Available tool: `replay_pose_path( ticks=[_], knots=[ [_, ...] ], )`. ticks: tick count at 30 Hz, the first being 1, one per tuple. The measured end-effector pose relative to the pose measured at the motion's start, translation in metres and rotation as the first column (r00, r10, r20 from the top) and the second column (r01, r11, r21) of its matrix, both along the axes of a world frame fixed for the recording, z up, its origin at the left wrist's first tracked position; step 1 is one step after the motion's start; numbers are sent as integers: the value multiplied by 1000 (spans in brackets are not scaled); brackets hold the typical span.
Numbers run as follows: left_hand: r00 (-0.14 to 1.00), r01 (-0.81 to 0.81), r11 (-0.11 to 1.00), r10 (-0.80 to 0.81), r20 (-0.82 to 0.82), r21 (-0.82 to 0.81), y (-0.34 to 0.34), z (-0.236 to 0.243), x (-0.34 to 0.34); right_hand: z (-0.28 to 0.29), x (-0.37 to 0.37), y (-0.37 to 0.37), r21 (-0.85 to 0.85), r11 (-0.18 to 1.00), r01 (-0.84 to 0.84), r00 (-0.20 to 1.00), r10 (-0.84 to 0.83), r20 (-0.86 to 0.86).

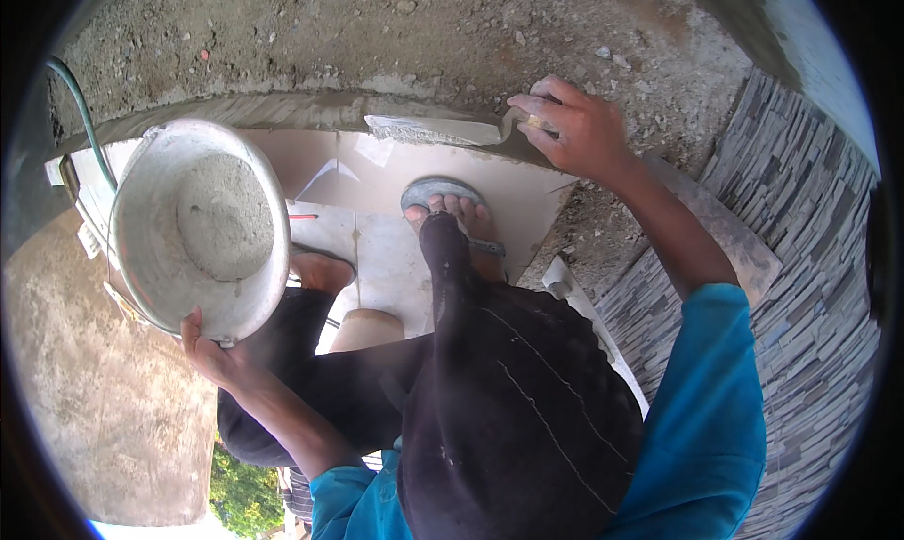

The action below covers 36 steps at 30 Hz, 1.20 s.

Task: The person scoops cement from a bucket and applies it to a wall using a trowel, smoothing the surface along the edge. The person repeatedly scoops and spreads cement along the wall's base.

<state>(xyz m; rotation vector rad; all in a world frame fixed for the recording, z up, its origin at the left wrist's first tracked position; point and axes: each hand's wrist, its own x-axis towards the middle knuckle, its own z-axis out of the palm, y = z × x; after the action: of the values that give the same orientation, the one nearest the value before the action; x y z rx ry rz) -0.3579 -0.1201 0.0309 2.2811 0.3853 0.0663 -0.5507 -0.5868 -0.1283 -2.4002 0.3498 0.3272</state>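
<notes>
My left hand (210,352) grips the near rim of a grey, cement-stained bucket (141,248), thumb over the edge. The bucket tilts so that its inside shows, with grey mortar (226,215) at the bottom. On the far right, my right hand (574,130) is closed around the handle of a trowel (433,128). Its long blade points left and lies along the wet grey mortar strip (301,114) at the edge of the tiles. The handle is mostly hidden by my fingers.
Pale floor tiles (320,225) lie under my sandalled feet (452,206). Rough ground (424,41) stretches beyond the mortar strip. A stone-patterned wall (800,229) rises at right, with a loose slab (720,229) beside it. A green hose (85,116) runs behind the bucket.
</notes>
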Motion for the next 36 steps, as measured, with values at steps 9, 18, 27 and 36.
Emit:
replay_pose_path(
  ticks=[9,18,27,36],
  knots=[
    [996,-82,997,81,-40,-12,-6,3,4,-74,-14,-47,127,991,-46,988,64,-144],
    [890,-445,866,401,-216,-226,-53,17,16,-95,-55,-58,-6,1000,-6,968,5,-250],
    [894,-442,849,393,-216,-288,-25,15,30,-95,-77,-44,-133,990,-50,999,49,-12],
    [902,-417,870,362,-235,-261,-4,15,37,-51,-78,-27,-201,979,-25,996,43,84]
  ],
)
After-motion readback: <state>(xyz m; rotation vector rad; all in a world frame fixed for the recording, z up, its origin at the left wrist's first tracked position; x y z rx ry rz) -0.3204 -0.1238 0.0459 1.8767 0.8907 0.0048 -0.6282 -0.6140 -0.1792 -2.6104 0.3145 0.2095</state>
